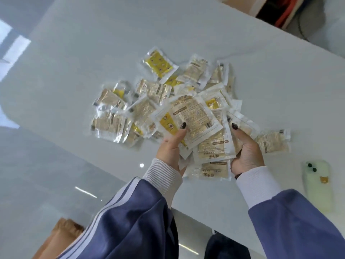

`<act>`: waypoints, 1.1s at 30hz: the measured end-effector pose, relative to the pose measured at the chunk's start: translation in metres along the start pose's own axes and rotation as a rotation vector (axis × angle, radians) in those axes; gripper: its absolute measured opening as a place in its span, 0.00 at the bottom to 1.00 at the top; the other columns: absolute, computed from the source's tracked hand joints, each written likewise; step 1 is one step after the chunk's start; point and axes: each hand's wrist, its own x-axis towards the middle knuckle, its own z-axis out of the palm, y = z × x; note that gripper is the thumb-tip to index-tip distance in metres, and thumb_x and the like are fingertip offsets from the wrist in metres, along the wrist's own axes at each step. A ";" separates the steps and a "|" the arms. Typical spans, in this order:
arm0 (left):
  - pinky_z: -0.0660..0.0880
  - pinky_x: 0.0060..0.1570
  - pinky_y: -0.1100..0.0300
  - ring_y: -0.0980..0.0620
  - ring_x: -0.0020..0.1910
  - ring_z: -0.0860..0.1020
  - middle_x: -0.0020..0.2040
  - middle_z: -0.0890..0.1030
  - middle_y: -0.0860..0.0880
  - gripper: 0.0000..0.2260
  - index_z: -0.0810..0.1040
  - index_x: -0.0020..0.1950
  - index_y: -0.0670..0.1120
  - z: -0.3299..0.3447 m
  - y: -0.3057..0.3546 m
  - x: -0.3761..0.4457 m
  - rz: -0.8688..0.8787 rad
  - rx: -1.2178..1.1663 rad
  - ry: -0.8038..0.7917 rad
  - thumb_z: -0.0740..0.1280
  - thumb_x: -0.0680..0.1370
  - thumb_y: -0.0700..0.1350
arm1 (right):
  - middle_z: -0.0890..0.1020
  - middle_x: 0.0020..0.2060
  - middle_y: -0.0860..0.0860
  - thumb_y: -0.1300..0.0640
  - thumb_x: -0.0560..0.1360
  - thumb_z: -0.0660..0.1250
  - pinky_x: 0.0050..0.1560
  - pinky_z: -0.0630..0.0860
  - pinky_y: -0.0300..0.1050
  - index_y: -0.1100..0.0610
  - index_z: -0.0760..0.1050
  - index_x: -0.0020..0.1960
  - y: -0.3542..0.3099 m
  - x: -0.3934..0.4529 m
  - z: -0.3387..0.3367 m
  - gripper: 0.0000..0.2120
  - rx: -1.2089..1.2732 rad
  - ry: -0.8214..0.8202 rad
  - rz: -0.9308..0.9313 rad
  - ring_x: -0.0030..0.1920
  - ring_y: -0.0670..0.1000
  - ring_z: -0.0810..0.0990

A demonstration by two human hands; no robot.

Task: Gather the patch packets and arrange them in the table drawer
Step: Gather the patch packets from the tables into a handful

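Gathering step: left hand (pixel 170 146) and right hand (pixel 246 152) grip a stack of patch packets (pixel 203 131) above the white counter's (pixel 74 90) near edge. Loose packets (pixel 134 109) lie mid-counter, probably collected next.

Left hand (pixel 170 146), right hand (pixel 246 150), both gripping.

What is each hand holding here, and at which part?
Both hold one stack of packets: left hand grips its left edge, right hand its right edge, thumbs on top.
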 end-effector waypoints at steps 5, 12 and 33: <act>0.75 0.59 0.39 0.40 0.55 0.81 0.54 0.84 0.43 0.06 0.81 0.50 0.47 0.018 0.021 0.025 0.066 0.279 -0.003 0.68 0.76 0.40 | 0.85 0.48 0.54 0.60 0.69 0.67 0.50 0.79 0.61 0.53 0.81 0.53 -0.006 0.018 -0.003 0.14 -0.015 -0.062 -0.080 0.51 0.57 0.84; 0.77 0.56 0.38 0.41 0.52 0.82 0.51 0.85 0.43 0.07 0.81 0.49 0.48 0.015 0.033 0.053 0.141 0.618 0.050 0.68 0.76 0.38 | 0.72 0.66 0.63 0.68 0.72 0.65 0.65 0.69 0.61 0.60 0.68 0.70 -0.006 0.034 -0.026 0.26 -0.150 -0.137 -0.186 0.66 0.61 0.73; 0.78 0.57 0.48 0.48 0.56 0.79 0.59 0.80 0.46 0.31 0.60 0.76 0.44 -0.030 0.043 -0.055 0.281 0.787 0.274 0.69 0.76 0.38 | 0.79 0.59 0.48 0.64 0.76 0.64 0.57 0.74 0.47 0.52 0.75 0.62 0.019 -0.072 -0.036 0.17 -0.399 -0.023 -0.140 0.58 0.49 0.78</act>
